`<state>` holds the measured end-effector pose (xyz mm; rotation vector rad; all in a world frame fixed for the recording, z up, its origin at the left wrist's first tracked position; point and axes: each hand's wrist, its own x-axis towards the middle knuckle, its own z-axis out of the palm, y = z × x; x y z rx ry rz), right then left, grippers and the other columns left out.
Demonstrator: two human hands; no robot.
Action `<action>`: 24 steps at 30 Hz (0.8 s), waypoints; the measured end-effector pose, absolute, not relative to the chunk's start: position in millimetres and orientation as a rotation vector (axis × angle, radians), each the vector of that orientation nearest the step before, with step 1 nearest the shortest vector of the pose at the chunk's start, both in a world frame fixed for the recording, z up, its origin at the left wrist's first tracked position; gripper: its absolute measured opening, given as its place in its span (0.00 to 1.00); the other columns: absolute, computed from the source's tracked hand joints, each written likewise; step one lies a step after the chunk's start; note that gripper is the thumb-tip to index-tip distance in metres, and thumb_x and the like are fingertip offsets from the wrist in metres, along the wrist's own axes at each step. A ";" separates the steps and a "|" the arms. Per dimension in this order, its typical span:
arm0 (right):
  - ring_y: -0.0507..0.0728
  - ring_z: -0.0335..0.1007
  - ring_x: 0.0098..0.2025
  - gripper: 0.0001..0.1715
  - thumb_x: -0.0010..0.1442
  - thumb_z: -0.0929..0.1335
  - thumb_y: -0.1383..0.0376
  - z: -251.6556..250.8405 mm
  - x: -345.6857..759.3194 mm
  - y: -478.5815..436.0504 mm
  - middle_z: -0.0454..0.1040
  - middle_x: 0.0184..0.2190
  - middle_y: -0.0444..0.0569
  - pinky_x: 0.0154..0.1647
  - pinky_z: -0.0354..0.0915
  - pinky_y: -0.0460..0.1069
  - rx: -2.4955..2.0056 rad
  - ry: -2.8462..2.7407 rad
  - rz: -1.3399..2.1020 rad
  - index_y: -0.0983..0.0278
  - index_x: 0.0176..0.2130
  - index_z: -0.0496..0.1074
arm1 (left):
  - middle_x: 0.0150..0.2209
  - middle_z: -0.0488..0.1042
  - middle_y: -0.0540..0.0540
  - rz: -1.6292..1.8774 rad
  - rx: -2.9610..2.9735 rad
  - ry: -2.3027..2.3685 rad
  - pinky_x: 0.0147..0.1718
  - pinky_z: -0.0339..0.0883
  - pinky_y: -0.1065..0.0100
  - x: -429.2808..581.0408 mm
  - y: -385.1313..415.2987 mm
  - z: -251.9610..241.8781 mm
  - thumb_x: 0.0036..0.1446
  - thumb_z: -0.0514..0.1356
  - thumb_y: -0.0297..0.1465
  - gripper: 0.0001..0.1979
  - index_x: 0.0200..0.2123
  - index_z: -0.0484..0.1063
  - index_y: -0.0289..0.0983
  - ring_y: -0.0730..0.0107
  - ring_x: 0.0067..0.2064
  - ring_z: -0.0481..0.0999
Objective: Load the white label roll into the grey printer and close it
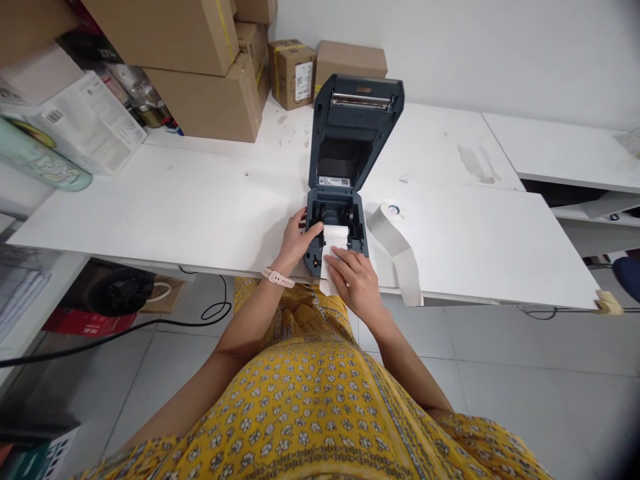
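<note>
A dark label printer (314, 260) stands at the table's front edge with its lid (357, 120) raised. A small white label roll (336, 231) lies in its bay, and a label strip (327, 285) runs from it over the front. My left hand (297, 243) grips the printer's left side, fingers outside and thumb over the rim near the roll. My right hand (356, 277) lies on the strip with its fingers stretched out; its thumb is hidden. Right of the printer, a loose curled label strip (400, 253) hangs over the table edge.
Cardboard boxes (205, 100) are stacked at the back left, with smaller boxes (293, 73) against the wall. A green bottle (45, 157) and a white box (95, 123) stand at the far left. A black cable (175, 323) runs below the white table (200, 200).
</note>
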<state>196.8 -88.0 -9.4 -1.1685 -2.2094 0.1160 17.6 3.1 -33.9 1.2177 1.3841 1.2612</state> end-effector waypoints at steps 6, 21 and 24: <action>0.64 0.72 0.55 0.17 0.71 0.64 0.65 -11.9 199.6 -87.5 0.77 0.57 0.54 0.54 0.71 0.61 -1.143 -2.188 0.154 0.62 0.54 0.76 | 0.55 0.75 0.36 1.267 1.222 1.371 0.51 0.70 0.57 18.2 1.5 -30.5 0.51 0.70 0.44 0.34 0.58 0.71 0.36 0.55 0.53 0.74; 0.63 0.75 0.56 0.16 0.70 0.65 0.64 9.0 215.7 -86.4 0.79 0.55 0.52 0.57 0.72 0.63 -1.033 -2.135 0.412 0.58 0.54 0.77 | 0.66 0.66 0.40 1.257 1.195 1.372 0.66 0.59 0.51 38.9 -46.9 -24.3 0.52 0.71 0.41 0.44 0.69 0.57 0.44 0.51 0.68 0.64; 0.61 0.76 0.56 0.16 0.70 0.66 0.57 45.3 241.7 -44.8 0.81 0.52 0.48 0.59 0.72 0.62 -1.052 -1.822 0.399 0.55 0.54 0.76 | 0.69 0.63 0.40 1.205 1.163 1.357 0.68 0.57 0.50 39.5 -65.6 -27.7 0.51 0.72 0.42 0.50 0.71 0.51 0.45 0.50 0.70 0.61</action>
